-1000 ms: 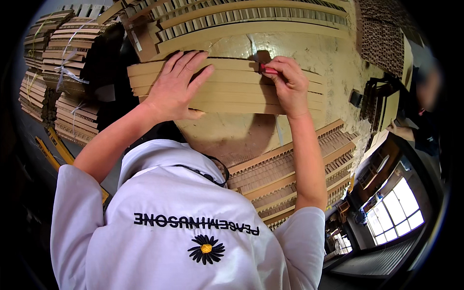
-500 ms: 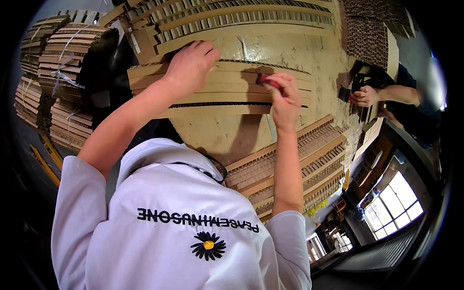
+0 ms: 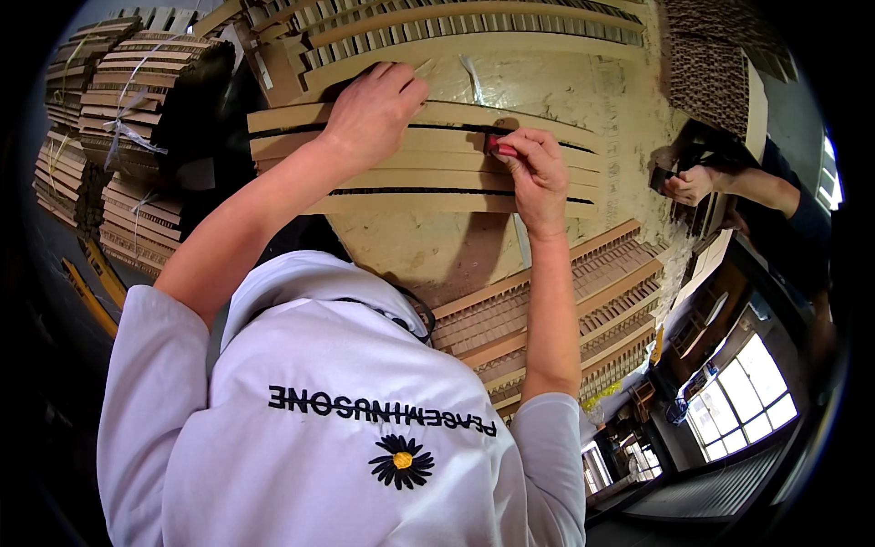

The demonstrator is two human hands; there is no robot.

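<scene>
Several long tan cardboard strips (image 3: 437,162) lie side by side on the work table, with dark lines between some of them. Over the far-left part of the strips is my left hand (image 3: 378,108), its fingers curled at the farthest strip. My right hand (image 3: 538,178) is closed around a small red tool (image 3: 501,147) and holds it against the strips, right of the middle. The tool's tip is too small to make out.
Rows of cardboard strips with ribbed cores lie along the far side (image 3: 474,41) and near right (image 3: 547,301). Tied cardboard bundles (image 3: 137,100) stand at the left. At the right, a co-worker's hand (image 3: 690,185) holds a dark object (image 3: 658,180) beside stacked cardboard (image 3: 711,77).
A tan strip face now shows beyond the far dark line, where the table surface showed before. My left hand has shifted slightly right and away; the red tool stays in my right hand.
</scene>
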